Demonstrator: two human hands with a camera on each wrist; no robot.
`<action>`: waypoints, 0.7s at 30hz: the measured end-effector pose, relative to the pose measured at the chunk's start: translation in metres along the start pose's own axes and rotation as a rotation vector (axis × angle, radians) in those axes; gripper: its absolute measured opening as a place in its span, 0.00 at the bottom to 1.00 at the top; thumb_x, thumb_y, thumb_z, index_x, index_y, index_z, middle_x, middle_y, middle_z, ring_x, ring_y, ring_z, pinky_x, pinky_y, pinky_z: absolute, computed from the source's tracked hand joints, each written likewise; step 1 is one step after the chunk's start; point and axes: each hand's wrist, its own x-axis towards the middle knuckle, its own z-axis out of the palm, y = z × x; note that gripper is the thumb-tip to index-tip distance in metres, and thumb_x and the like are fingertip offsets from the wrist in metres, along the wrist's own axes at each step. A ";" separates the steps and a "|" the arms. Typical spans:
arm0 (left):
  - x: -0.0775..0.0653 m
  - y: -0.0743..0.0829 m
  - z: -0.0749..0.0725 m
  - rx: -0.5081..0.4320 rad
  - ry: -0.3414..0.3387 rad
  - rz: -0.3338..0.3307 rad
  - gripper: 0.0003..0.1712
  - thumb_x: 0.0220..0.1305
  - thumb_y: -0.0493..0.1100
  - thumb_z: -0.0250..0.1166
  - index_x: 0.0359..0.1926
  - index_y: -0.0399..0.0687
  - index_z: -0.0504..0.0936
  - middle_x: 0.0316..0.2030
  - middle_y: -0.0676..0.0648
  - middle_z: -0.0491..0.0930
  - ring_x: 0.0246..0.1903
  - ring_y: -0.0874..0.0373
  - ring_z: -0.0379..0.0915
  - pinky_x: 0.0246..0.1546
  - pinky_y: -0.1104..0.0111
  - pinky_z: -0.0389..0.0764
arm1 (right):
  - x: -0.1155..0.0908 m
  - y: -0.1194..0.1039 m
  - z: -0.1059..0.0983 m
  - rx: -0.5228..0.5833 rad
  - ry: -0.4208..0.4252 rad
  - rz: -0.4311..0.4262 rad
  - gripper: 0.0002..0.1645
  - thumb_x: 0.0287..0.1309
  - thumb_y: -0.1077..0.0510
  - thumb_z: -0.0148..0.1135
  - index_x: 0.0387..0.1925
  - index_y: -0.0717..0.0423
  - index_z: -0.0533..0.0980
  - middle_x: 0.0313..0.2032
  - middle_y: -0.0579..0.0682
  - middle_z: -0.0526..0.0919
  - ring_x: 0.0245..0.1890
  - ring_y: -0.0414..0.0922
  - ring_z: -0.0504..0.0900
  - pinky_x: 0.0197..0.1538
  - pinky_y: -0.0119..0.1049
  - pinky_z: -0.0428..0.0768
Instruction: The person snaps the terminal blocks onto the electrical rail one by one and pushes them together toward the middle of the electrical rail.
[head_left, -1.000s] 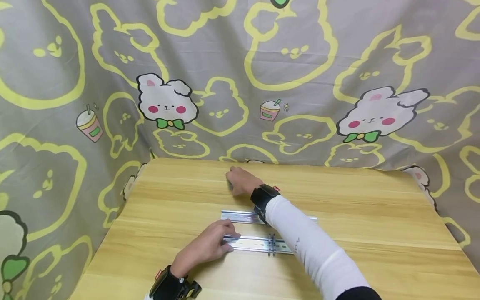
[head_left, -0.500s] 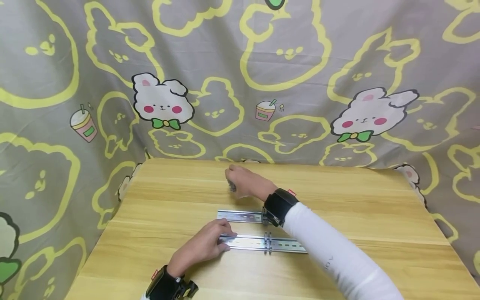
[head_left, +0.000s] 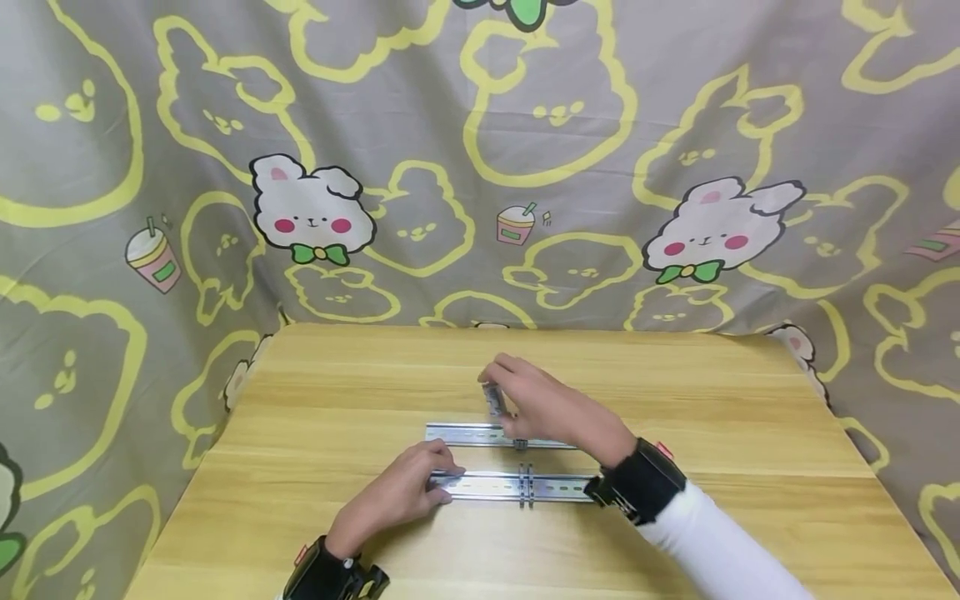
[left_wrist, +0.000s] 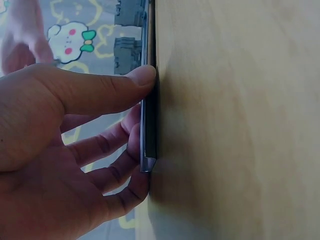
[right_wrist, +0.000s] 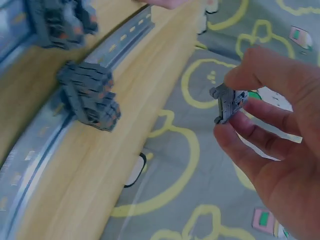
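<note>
Two slotted metal DIN rails lie one behind the other. At the left end of the near rail (head_left: 480, 487), my left hand (head_left: 408, 483) grips it, thumb (left_wrist: 115, 92) on one edge and fingers on the other. Grey terminal blocks (head_left: 527, 485) sit midway along that rail. My right hand (head_left: 551, 408) pinches a grey terminal block (right_wrist: 229, 102) between thumb and fingertips, held up just behind the far rail (head_left: 461, 433). Another grey terminal block (right_wrist: 90, 95) is mounted on the far rail, partly hidden by the right hand in the head view.
The rails rest on a wood-grain table (head_left: 337, 375). A grey curtain (head_left: 420, 192) with yellow outlines and rabbit prints hangs along the table's back and sides. The right forearm (head_left: 720, 533) crosses above the table's right part.
From the back of the table, my right hand has come nearer and rightward to the far rail, bringing the terminal block into plain sight. My left hand keeps its grip on the near rail.
</note>
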 end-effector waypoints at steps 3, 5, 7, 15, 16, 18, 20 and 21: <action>0.000 0.000 0.001 -0.004 -0.001 -0.008 0.17 0.51 0.35 0.72 0.46 0.40 0.87 0.37 0.51 0.79 0.38 0.58 0.74 0.40 0.64 0.81 | -0.024 -0.006 -0.003 0.035 0.020 0.030 0.30 0.46 0.60 0.68 0.55 0.55 0.73 0.47 0.45 0.74 0.41 0.39 0.72 0.42 0.32 0.80; -0.001 -0.001 0.000 -0.001 -0.004 -0.019 0.17 0.52 0.35 0.72 0.46 0.40 0.87 0.37 0.52 0.78 0.38 0.58 0.73 0.41 0.64 0.81 | -0.039 -0.010 -0.003 0.064 0.029 0.047 0.31 0.47 0.60 0.67 0.57 0.54 0.72 0.48 0.44 0.74 0.43 0.39 0.72 0.43 0.32 0.80; -0.002 -0.002 0.000 0.005 -0.008 -0.035 0.17 0.52 0.35 0.72 0.46 0.41 0.87 0.37 0.53 0.78 0.38 0.59 0.72 0.41 0.64 0.80 | -0.052 -0.014 -0.003 0.087 0.043 0.051 0.32 0.47 0.59 0.67 0.58 0.54 0.72 0.49 0.44 0.74 0.44 0.38 0.72 0.44 0.32 0.80; -0.004 -0.002 0.000 0.003 -0.002 -0.039 0.18 0.52 0.36 0.72 0.46 0.42 0.87 0.38 0.53 0.77 0.38 0.59 0.72 0.41 0.64 0.81 | -0.102 -0.016 0.000 0.192 0.062 0.156 0.33 0.44 0.61 0.68 0.56 0.48 0.71 0.51 0.40 0.73 0.51 0.37 0.76 0.51 0.32 0.81; -0.004 -0.002 0.000 0.002 -0.002 -0.038 0.18 0.52 0.36 0.72 0.46 0.42 0.87 0.38 0.53 0.77 0.38 0.59 0.73 0.41 0.64 0.81 | -0.108 -0.013 0.001 0.218 0.076 0.170 0.34 0.43 0.62 0.69 0.56 0.49 0.71 0.50 0.40 0.74 0.51 0.38 0.77 0.51 0.33 0.82; -0.004 -0.001 0.000 0.001 -0.001 -0.033 0.18 0.52 0.36 0.72 0.46 0.42 0.87 0.38 0.53 0.77 0.38 0.59 0.73 0.41 0.64 0.81 | -0.121 -0.007 0.004 0.258 0.107 0.191 0.36 0.41 0.64 0.69 0.56 0.50 0.71 0.50 0.40 0.74 0.52 0.40 0.78 0.51 0.34 0.82; -0.003 -0.001 0.001 0.003 0.002 -0.022 0.17 0.52 0.36 0.72 0.46 0.42 0.87 0.38 0.53 0.78 0.38 0.60 0.73 0.41 0.64 0.81 | -0.133 0.002 0.007 0.268 0.146 0.192 0.37 0.38 0.67 0.69 0.55 0.52 0.71 0.49 0.40 0.74 0.50 0.43 0.79 0.50 0.36 0.83; -0.003 -0.001 0.001 0.005 0.006 -0.016 0.17 0.52 0.36 0.72 0.46 0.42 0.87 0.37 0.53 0.78 0.38 0.59 0.73 0.40 0.64 0.81 | -0.139 0.006 0.009 0.266 0.164 0.192 0.37 0.36 0.68 0.69 0.54 0.53 0.71 0.48 0.40 0.74 0.49 0.44 0.80 0.49 0.37 0.84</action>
